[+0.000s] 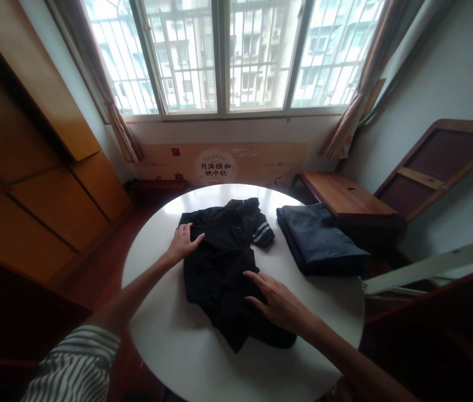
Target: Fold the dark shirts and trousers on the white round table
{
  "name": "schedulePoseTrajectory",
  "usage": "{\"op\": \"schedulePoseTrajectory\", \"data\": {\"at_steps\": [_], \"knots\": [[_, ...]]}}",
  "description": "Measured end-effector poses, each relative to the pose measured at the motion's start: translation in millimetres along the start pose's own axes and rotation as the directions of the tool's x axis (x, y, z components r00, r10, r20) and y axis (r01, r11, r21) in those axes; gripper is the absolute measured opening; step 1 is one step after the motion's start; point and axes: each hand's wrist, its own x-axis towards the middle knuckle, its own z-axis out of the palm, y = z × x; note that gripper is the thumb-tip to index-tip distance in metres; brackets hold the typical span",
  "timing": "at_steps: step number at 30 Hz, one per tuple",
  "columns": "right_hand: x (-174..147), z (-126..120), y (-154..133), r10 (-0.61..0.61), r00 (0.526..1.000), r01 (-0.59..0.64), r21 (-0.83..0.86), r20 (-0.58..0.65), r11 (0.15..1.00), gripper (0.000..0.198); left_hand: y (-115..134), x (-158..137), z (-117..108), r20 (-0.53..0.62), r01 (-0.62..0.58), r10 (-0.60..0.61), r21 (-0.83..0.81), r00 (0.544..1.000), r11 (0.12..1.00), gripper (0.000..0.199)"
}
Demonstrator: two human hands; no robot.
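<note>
A black short-sleeved shirt [215, 268] lies rumpled on the round white table [157, 335]. One sleeve with pale stripes [264, 231] sticks out toward the right. My left hand [184, 244] rests at the shirt's left edge, fingers spread over the cloth. Over the shirt's lower right part is my right hand [276, 301], its thumb and fingers apart. Whether the right hand touches the fabric or hovers just above it, I cannot tell. Neither hand grips the cloth.
Folded dark blue clothes [324, 234] are stacked at the table's right edge. Beyond them stand a wooden bench [345, 192] and a leaning framed panel [437, 162]. Wooden cabinets [52, 206] line the left side. A barred window [223, 61] fills the back wall.
</note>
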Motion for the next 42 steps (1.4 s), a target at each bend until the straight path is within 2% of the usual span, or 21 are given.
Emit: {"op": "schedulePoseTrajectory", "data": {"at_steps": [3,5,7,8,10,12,13,15,16,20,22,24,26,29,32,35,38,40,42], "knots": [[0,-6,-7,-0.087,0.985,0.072,0.104,0.149,0.992,0.025,11,10,5,-0.026,-0.017,0.019,0.105,0.999,0.994,0.071],[0,-15,-7,-0.169,0.946,0.117,0.196,0.278,0.974,0.02,20,13,5,0.025,-0.01,0.007,0.144,1.0,0.989,0.065],[5,-23,-4,-0.197,0.918,0.116,0.242,0.344,0.963,0.019,31,19,5,0.071,-0.031,0.022,0.128,0.997,0.991,0.052],[10,-27,-1,-0.176,0.927,0.099,0.238,0.331,0.966,0.02,37,24,5,0.09,-0.054,0.047,0.074,0.995,0.996,0.044],[27,-31,7,-0.099,0.968,0.054,0.192,0.232,0.98,0.025,48,40,10,0.124,-0.072,0.091,-0.154,0.988,0.986,0.03],[49,-30,18,-0.007,0.998,0.001,0.093,0.064,0.996,0.026,60,60,19,0.163,-0.038,0.11,-0.389,0.98,0.92,0.025],[61,-27,24,0.04,0.999,-0.039,0.026,-0.03,0.999,0.026,65,71,26,0.185,-0.007,0.104,-0.462,0.977,0.887,0.028],[80,-20,38,0.121,0.975,-0.14,-0.095,-0.184,0.986,0.033,74,91,40,0.22,0.047,0.076,-0.506,0.973,0.861,0.041],[87,-15,45,0.149,0.964,-0.178,-0.116,-0.222,0.977,0.038,77,99,47,0.232,0.073,0.056,-0.514,0.971,0.855,0.051],[96,1,69,0.174,0.965,-0.175,0.015,-0.196,0.985,0.038,83,118,68,0.291,0.242,-0.058,-0.649,0.955,0.721,0.096],[94,6,76,0.167,0.964,-0.157,0.063,-0.205,0.986,0.037,83,123,74,0.282,0.258,-0.09,-0.642,0.955,0.722,0.111],[93,8,79,0.157,0.964,-0.148,0.057,-0.214,0.987,0.038,83,127,79,0.254,0.203,-0.068,-0.555,0.965,0.807,0.107],[93,9,78,0.148,0.967,-0.144,0.034,-0.207,0.989,0.038,84,129,82,0.25,0.152,-0.028,-0.49,0.968,0.859,0.089],[93,9,76,0.139,0.971,-0.131,0.051,-0.196,0.99,0.037,85,129,81,0.239,0.104,0.022,-0.503,0.971,0.858,0.058],[93,8,75,0.128,0.97,-0.102,0.133,-0.205,0.986,0.04,85,132,71,0.135,0.042,0.038,-0.545,0.99,0.837,0.04],[93,7,73,0.112,0.959,-0.048,0.241,-0.262,0.969,0.048,83,145,55,-0.062,-0.008,-0.034,-0.577,0.997,0.816,0.045],[91,6,72,0.105,0.956,-0.012,0.323,-0.273,0.946,0.051,83,154,41,-0.246,-0.116,-0.031,-0.56,0.969,0.82,0.052],[90,6,71,0.092,0.965,0.002,0.354,-0.248,0.935,0.05,83,146,35,-0.239,-0.206,0.093,-0.508,0.967,0.836,0.051],[89,6,70,0.049,0.974,0.034,0.356,-0.222,0.934,0.046,82,123,31,-0.143,-0.3,0.264,-0.442,0.954,0.845,0.047]]}}
